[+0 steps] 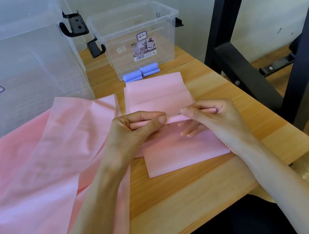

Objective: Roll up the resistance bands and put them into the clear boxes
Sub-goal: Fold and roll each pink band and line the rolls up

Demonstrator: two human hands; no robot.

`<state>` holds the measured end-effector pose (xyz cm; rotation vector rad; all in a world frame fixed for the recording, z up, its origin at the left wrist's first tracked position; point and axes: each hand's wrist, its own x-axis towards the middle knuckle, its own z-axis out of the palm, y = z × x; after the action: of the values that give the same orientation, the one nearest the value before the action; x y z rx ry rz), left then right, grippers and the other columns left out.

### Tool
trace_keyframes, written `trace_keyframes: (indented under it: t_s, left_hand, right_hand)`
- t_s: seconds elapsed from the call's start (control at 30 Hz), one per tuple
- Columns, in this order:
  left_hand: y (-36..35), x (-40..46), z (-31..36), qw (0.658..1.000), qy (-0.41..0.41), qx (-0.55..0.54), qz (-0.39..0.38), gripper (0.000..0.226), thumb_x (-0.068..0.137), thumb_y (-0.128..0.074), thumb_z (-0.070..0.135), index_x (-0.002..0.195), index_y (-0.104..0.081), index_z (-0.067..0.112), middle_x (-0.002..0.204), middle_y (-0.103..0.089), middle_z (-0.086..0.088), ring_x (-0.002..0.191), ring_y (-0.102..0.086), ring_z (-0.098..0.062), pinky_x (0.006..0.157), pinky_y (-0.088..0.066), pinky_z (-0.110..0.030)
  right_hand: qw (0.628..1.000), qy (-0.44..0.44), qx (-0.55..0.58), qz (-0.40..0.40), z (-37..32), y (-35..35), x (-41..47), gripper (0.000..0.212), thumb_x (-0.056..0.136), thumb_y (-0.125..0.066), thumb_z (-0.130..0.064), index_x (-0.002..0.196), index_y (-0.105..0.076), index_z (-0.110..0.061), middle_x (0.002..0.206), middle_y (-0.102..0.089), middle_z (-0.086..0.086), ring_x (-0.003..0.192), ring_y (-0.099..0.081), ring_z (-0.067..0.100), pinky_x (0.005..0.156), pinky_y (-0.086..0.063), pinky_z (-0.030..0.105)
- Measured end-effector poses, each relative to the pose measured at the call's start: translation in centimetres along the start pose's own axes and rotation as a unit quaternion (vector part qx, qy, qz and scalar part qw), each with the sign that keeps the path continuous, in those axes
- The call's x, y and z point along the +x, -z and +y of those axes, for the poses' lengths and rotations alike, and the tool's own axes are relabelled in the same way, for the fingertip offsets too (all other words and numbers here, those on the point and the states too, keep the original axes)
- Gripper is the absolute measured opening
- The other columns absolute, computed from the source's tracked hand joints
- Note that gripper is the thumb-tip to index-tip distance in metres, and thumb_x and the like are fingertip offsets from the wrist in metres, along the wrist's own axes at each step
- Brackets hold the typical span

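— Where's the pink band [183, 148]?
— Flat at the centre, its middle wound into a thin roll, folded layers beyond at twelve o'clock.
— Other bands?
— A loose pink heap [37, 175] at nine o'clock; two blue rolls [141, 72] lying at twelve o'clock, touching the small clear box [137, 36].
— And the big clear box [15, 64]?
— Upright at ten o'clock.

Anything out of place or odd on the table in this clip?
Two rolled blue bands lie on the table against the small clear box, not inside it. Both hands, left and right, pinch a pink band mid-roll. Nothing looks damaged.
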<state>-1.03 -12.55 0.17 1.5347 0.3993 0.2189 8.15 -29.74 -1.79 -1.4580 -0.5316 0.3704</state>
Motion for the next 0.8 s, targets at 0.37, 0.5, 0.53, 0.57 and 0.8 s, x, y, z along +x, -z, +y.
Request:
trace_keyframes:
  t_s: [0.37,0.5,0.53,0.57,0.8]
  left_hand:
    - [0.03,-0.14,0.2,1.0,-0.004,-0.01,0.003,0.018,0.07,-0.077,0.023,0.086,-0.078,0.015,0.083,-0.077,-0.01,0.078,-0.074,-0.015,0.072,-0.059,-0.022]
    - [0.05,-0.14,0.23,1.0,-0.009,-0.006,-0.003,0.023,0.067,-0.078,0.023,0.09,-0.078,0.018,0.085,-0.077,-0.008,0.08,-0.073,-0.015,0.077,-0.06,-0.025]
    - [0.03,-0.14,0.21,1.0,-0.013,0.001,-0.006,0.025,0.065,-0.079,0.022,0.09,-0.078,0.018,0.086,-0.077,-0.009,0.081,-0.072,-0.015,0.079,-0.06,-0.026]
    - [0.01,-0.15,0.2,1.0,-0.014,0.005,-0.007,0.026,0.064,-0.08,0.022,0.089,-0.079,0.017,0.086,-0.077,-0.009,0.081,-0.072,-0.015,0.081,-0.06,-0.027]
    - [0.12,-0.13,0.15,1.0,-0.012,0.008,-0.014,0.028,0.062,-0.08,0.022,0.09,-0.079,0.02,0.086,-0.077,-0.007,0.079,-0.071,-0.014,0.077,-0.059,-0.022]
  right_hand:
    - [1.0,0.005,0.007,-0.013,-0.02,-0.05,0.09,0.025,0.075,-0.075,-0.018,0.098,-0.072,-0.007,0.077,-0.075,0.016,0.063,-0.073,0.029,0.057,-0.058,0.028]
    - [1.0,0.004,-0.001,-0.012,0.07,0.06,0.09,0.019,0.078,-0.073,-0.019,0.09,-0.072,-0.004,0.076,-0.074,0.014,0.059,-0.072,0.029,0.054,-0.058,0.029]
    - [1.0,0.002,-0.001,-0.008,0.08,0.09,0.09,0.018,0.079,-0.072,-0.021,0.088,-0.072,-0.005,0.074,-0.074,0.014,0.057,-0.071,0.029,0.053,-0.058,0.029]
    - [1.0,0.0,-0.001,-0.007,0.05,0.08,0.09,0.018,0.08,-0.071,-0.022,0.087,-0.072,-0.005,0.073,-0.074,0.014,0.057,-0.071,0.029,0.052,-0.058,0.03]
    - [1.0,0.004,-0.002,-0.02,0.05,0.08,0.11,0.022,0.082,-0.071,-0.014,0.096,-0.064,0.002,0.071,-0.072,0.016,0.058,-0.071,0.032,0.055,-0.06,0.035]
